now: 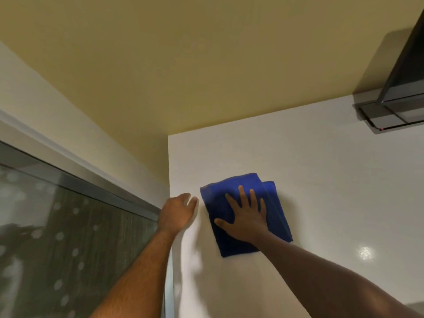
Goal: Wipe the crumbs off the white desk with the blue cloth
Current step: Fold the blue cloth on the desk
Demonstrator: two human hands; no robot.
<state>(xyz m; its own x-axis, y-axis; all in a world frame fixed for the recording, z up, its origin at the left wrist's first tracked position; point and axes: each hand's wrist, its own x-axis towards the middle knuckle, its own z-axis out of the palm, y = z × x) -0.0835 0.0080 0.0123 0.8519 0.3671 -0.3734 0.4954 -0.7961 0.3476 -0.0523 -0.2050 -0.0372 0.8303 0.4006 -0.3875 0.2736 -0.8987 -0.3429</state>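
Folded deep-blue cloth (243,203) flat on glossy white desk (321,180); right hand (246,216) spread, pressing it; left hand (177,212) blurred, seemingly loosely cupped at left edge.

Right hand (246,220): flat, palm down, fingers spread, thumb out to the left; pressing on a folded blue cloth (215,200). Bare right forearm runs in from lower right. Left hand (177,213): edge-on, fingers together and slightly curled, holding nothing, blurred. Bare left forearm rises from bottom centre.

I read the white desk (321,191) as smooth and glossy; the blue cloth (220,203) as soft, matt terry fabric.
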